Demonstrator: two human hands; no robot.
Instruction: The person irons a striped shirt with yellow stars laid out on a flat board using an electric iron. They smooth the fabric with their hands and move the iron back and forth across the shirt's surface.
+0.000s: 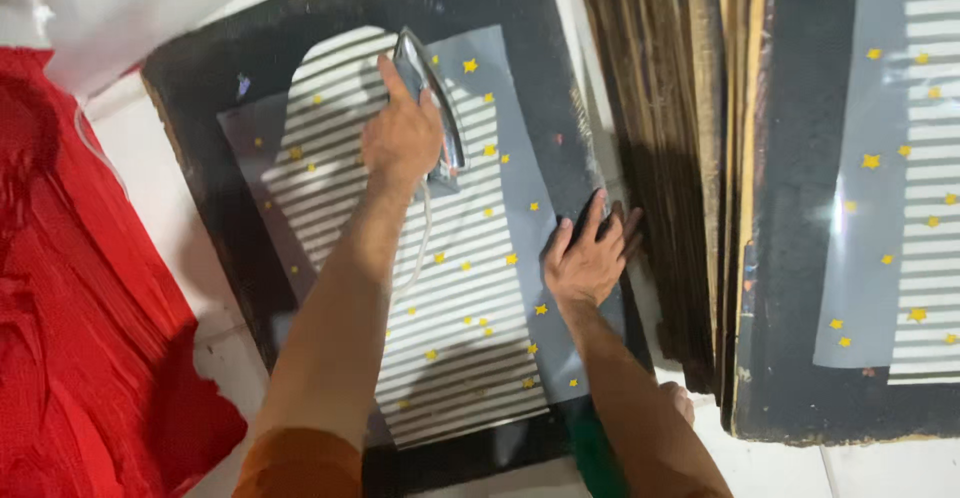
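Note:
My left hand point(402, 138) is shut on the handle of a grey metal iron point(428, 70), which rests on a grey fabric piece point(465, 303) with white stripes and small yellow stars. The fabric lies flat on a black padded board point(205, 118). The iron's white cord point(424, 226) trails down beside my left forearm. My right hand point(588, 256) lies flat, fingers spread, on the fabric's right edge where it meets the board's rim.
A stack of dark, worn boards point(660, 158) stands on edge just right of my right hand. Further right, another black board point(790, 258) carries a similar striped star fabric point(905, 208). Red cloth point(70, 308) is piled at left, with white plastic point(130, 8) at top left.

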